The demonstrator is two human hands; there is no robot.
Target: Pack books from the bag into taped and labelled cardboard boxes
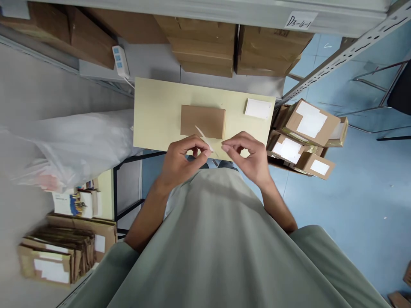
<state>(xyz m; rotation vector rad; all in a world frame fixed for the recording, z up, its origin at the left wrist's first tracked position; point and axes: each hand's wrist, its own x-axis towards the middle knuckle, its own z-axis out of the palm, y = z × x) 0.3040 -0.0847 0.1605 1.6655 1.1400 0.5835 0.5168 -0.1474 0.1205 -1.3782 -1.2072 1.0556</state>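
Observation:
My left hand and my right hand are held close together over the near edge of a pale yellow table. The fingers of both are curled in a pinch on a thin pale strip, like a label or its backing paper, that runs between them. Just beyond my hands a flat brown cardboard box lies on the table. A small stack of white labels sits at the table's far right.
Several labelled brown boxes are piled on the floor to the right of the table. A large clear plastic bag lies to the left, with flattened cardboard below it. Shelving with cartons stands behind, with a power strip.

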